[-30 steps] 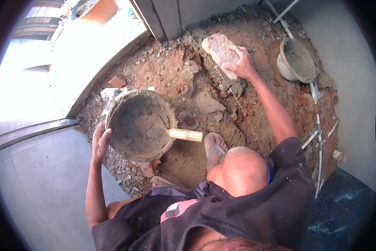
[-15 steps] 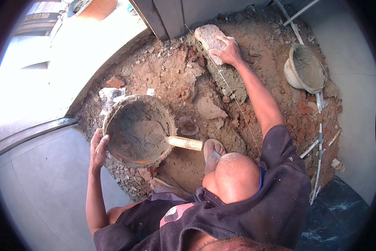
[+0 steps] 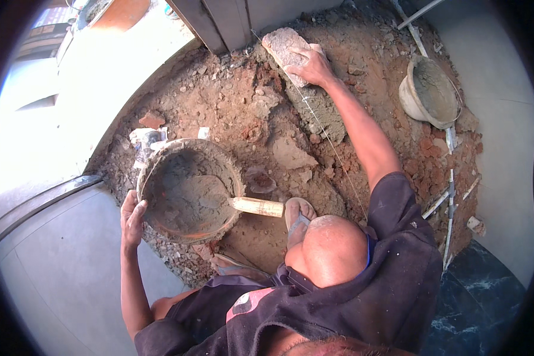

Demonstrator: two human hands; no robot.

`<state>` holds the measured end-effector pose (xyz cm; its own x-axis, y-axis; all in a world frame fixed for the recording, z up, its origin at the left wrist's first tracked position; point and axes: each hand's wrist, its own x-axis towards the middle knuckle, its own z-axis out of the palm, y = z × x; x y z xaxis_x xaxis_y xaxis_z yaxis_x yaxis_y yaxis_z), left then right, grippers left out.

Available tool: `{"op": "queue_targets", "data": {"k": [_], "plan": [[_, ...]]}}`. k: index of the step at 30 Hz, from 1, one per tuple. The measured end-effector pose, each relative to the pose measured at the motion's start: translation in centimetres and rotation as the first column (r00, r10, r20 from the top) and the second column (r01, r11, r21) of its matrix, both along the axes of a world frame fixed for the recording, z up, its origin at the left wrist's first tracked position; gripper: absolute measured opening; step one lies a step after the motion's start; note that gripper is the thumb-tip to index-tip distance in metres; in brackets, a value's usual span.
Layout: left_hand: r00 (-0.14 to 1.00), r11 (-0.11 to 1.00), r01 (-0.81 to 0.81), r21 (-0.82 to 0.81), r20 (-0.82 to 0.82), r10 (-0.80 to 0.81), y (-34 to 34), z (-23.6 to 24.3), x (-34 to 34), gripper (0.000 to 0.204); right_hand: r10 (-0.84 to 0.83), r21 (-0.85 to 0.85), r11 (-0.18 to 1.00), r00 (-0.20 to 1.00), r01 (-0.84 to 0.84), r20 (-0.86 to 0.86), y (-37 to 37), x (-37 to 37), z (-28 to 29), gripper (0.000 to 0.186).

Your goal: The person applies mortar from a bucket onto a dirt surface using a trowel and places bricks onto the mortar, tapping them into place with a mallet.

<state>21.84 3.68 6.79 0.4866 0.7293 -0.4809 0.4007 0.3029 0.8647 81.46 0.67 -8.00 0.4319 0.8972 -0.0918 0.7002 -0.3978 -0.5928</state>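
Note:
My left hand (image 3: pixel 132 218) is closed on the left rim of a round pan (image 3: pixel 187 143), its thumb lying over the edge. Grey wet mortar (image 3: pixel 172 178) coats the pan inside. A trowel lies in it, its blade smeared with mortar and its wooden handle (image 3: pixel 259 206) sticking out over the right rim. Stretched far forward, my right hand (image 3: pixel 315 66) grips a rough, pale brick (image 3: pixel 283 46) from its right side. The brick rests at the far end of a strip of mortar (image 3: pixel 324 121), beside a taut string (image 3: pixel 344 159).
Broken soil and rubble (image 3: pixel 243 89) surround the pan. A second mortar bowl (image 3: pixel 408 98) stands at the right, near white pipes (image 3: pixel 451 196). A grey door post (image 3: pixel 219 29) rises beyond the brick. My sandalled foot (image 3: pixel 298 216) is close to the trowel handle.
The whole view has shifted slightly, so things appear a little farther left. Both hands keep their holds on the pan and the brick, with no clear movement of either thing.

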Motion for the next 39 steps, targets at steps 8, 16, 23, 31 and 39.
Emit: {"op": "queue_targets", "data": {"k": [8, 16, 23, 31, 39], "plan": [[0.999, 1.000, 0.002, -0.024, 0.041, -0.001, -0.1, 0.7, 0.8, 0.015, 0.059, -0.066, 0.996, 0.998, -0.061, -0.032, 1.1, -0.3, 0.3, 0.068], [0.999, 0.999, 0.032, 0.032, 0.019, -0.033, 0.0, 1.1, 1.5, 0.018, -0.008, -0.002, 1.000, 0.999, 0.008, 0.050, 0.9, 0.4, -2.2, 0.069], [0.999, 0.999, 0.023, 0.034, 0.033, -0.024, 0.1, 0.7, 1.2, 0.019, 0.069, -0.085, 0.994, 0.997, -0.072, -0.040, 2.2, 0.4, -1.1, 0.068], [0.997, 1.000, 0.000, -0.010, 0.076, 0.001, 0.1, 0.7, 1.8, 0.019, 0.072, -0.137, 0.989, 0.993, -0.059, 0.091, 2.3, 0.4, -1.5, 0.065], [0.997, 1.000, 0.017, -0.018, 0.075, -0.015, 0.5, 0.4, 1.4, 0.021, 0.031, -0.132, 0.991, 0.999, -0.035, -0.029, 2.6, 0.6, -1.6, 0.066]]}}
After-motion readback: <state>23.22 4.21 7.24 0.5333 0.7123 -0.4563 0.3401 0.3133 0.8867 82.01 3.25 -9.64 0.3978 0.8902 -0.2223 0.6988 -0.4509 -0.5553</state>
